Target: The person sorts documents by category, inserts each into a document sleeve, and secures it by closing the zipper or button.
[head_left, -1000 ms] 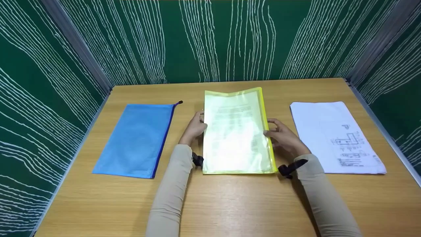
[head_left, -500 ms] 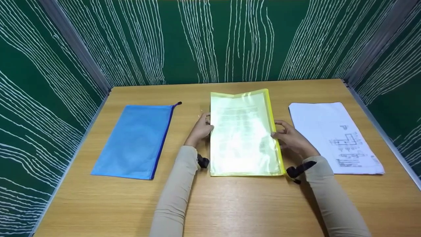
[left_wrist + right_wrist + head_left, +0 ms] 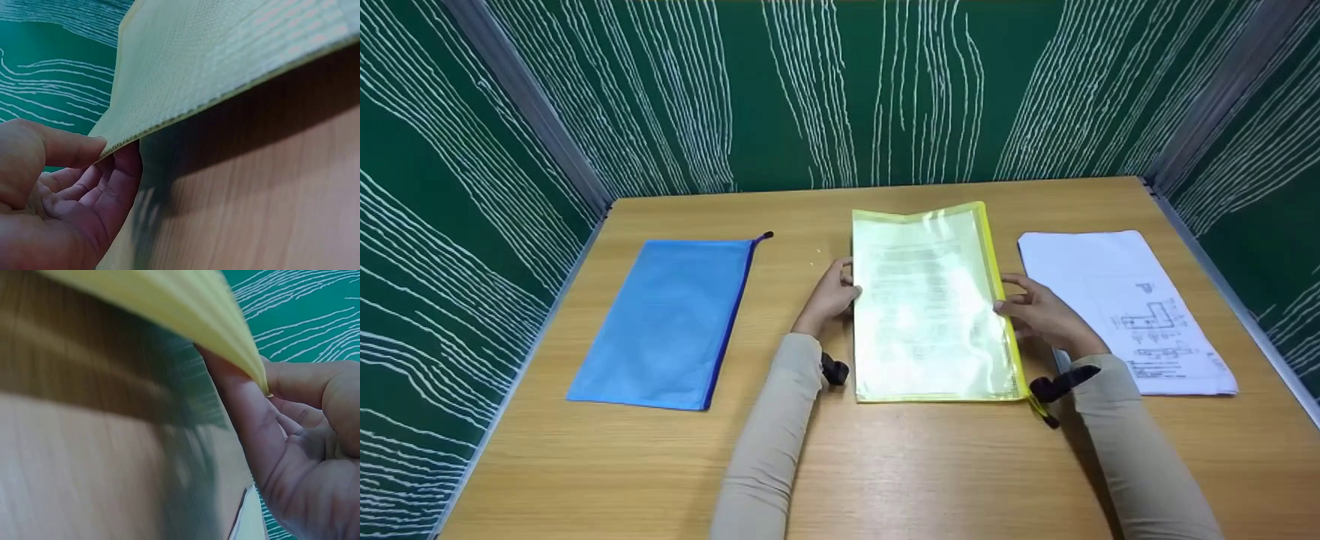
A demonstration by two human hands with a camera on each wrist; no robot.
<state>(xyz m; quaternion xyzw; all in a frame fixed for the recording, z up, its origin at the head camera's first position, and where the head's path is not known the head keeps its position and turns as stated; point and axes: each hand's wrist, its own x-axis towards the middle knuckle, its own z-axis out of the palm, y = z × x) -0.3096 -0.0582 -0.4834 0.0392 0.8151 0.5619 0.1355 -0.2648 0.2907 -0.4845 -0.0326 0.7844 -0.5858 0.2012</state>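
A translucent yellow zip folder (image 3: 930, 315) with printed paper inside is held up over the table by both hands. My left hand (image 3: 831, 296) pinches its left edge, thumb on top and fingers beneath, as the left wrist view shows at the folder's edge (image 3: 185, 107). On the other side my right hand (image 3: 1046, 315) pinches the yellow zip edge in the same way. In the right wrist view the thumb (image 3: 304, 382) presses the yellow edge (image 3: 225, 337) against the fingers below. The zip pull (image 3: 1050, 421) dangles at the folder's near right corner.
A blue zip folder (image 3: 667, 322) lies flat on the left of the wooden table (image 3: 615, 465). To the right lies a stack of white paper (image 3: 1080, 277) with a printed drawing, partly behind the right forearm. Green panels (image 3: 780, 97) with white lines enclose the back and sides.
Both hands have carried the yellow folder to the right, closer to the white paper stack. Its zip pull now shows at the near right corner. The grip is unchanged.
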